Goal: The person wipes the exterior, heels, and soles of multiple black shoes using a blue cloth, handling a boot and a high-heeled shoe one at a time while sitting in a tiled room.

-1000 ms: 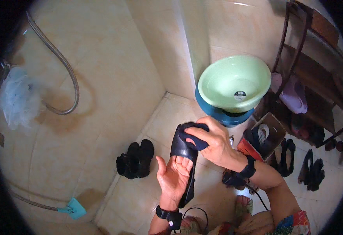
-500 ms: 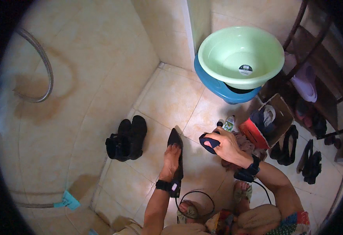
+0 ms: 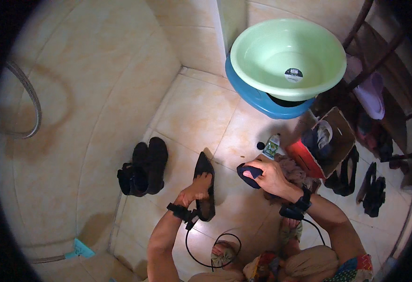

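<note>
My left hand (image 3: 195,191) rests on a black pointed flat shoe (image 3: 204,188) that lies on the tiled floor, fingers along its inside. My right hand (image 3: 269,176) is closed around a small dark brush or sponge (image 3: 248,174), held just above the floor to the right of the shoe. Both wrists carry black bands, and a black cable (image 3: 211,249) loops on the floor below them. A brownish cloth (image 3: 294,170) lies right behind my right hand.
A pair of black boots (image 3: 145,167) stands by the left wall. A green basin (image 3: 288,57) sits on a blue basin (image 3: 262,101) in the corner. A small bottle (image 3: 272,145), an open box with shoes (image 3: 326,141), more sandals (image 3: 373,188) and a shoe rack (image 3: 384,89) lie right.
The shoe was held up in both hands; now it lies on the floor under my left hand, and my right hand has moved right holding the dark brush.
</note>
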`<state>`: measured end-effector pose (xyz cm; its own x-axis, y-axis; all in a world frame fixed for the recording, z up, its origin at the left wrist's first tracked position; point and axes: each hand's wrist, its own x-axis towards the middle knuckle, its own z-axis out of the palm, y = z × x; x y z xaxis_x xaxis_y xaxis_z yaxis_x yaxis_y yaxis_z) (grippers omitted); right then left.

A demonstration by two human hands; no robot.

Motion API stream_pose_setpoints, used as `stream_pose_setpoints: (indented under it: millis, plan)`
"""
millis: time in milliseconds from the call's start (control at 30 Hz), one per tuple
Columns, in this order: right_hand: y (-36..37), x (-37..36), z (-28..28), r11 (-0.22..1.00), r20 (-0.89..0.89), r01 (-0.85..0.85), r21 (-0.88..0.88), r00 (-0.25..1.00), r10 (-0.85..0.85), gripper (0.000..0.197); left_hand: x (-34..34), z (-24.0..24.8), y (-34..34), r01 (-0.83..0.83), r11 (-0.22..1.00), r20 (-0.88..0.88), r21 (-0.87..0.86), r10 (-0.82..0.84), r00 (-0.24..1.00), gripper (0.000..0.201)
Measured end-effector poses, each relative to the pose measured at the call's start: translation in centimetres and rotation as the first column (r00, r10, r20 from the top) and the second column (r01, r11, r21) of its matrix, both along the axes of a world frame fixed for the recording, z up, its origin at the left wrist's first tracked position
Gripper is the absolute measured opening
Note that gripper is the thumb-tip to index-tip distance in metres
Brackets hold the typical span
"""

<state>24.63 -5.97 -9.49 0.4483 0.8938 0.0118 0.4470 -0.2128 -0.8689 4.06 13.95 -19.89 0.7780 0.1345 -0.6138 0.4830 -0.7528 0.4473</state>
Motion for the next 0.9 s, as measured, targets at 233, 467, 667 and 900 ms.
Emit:
stream_pose_setpoints:
  millis: [233, 467, 667, 900]
  plan:
    - [0.8, 0.4, -0.5, 0.999, -0.257, 0.049, -0.021, 0.965, -0.053, 0.030, -2.2, 1.8, -0.3, -0.167, 0.979, 0.210, -0.114, 0.188, 0.960, 0.084]
    - [2.6, 0.1, 6.1, 0.994, -0.144, -0.050, 0.095, 0.987, 0.064, 0.026, -3.2, 5.9, -4.4, -0.247, 0.408, 0.162, -0.879, 0.743, 0.650, 0.092]
    - [1.9, -5.9, 11.6, 0.723, 0.372, -0.631, 0.282, 0.766, 0.524, 0.027, -3.0, 14.5, -6.4, -0.063, -0.144, -0.154, -0.988, 0.811, 0.564, 0.092]
    - [4.9, -4.5, 14.2, 0.860, 0.624, -0.482, 0.168, 0.728, 0.286, 0.024, -3.1, 19.5, -7.9, -0.042, -0.207, -0.199, -0.978, 0.839, 0.507, 0.085]
